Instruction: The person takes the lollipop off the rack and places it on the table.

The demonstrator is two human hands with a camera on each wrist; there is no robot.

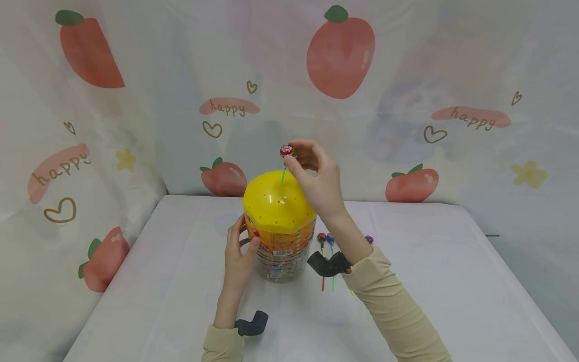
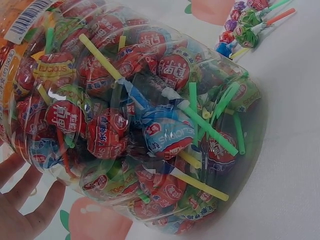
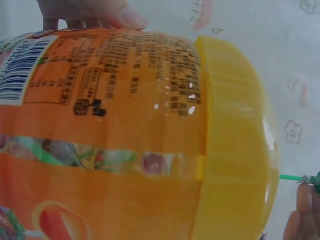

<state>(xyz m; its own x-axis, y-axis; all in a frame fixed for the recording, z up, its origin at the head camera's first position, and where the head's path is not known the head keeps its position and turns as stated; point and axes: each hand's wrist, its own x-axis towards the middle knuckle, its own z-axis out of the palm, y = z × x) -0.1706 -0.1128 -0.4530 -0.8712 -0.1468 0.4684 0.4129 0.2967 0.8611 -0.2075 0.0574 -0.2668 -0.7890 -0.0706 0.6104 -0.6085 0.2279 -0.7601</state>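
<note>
A clear jar [image 1: 282, 271] with an orange label and a domed yellow lid [image 1: 271, 206] stands upright on the table. Small holes dot the lid. Wrapped lollipops [image 2: 170, 131] fill the jar's lower part. My left hand [image 1: 238, 251] holds the jar's left side, thumb toward the front. Above the lid, my right hand [image 1: 318, 178] pinches a red-topped lollipop [image 1: 287, 150] by its wrapped head. Its green stick [image 3: 289, 177] points down, the lower end right at the lid's top.
To the right of the jar, several loose lollipops [image 1: 321, 239] lie on the white tabletop [image 1: 181, 281], partly hidden behind my right forearm. A fruit-printed cloth [image 1: 280, 50] hangs behind and at the sides. Black wrist mounts [image 1: 328, 265] stick out from both wrists.
</note>
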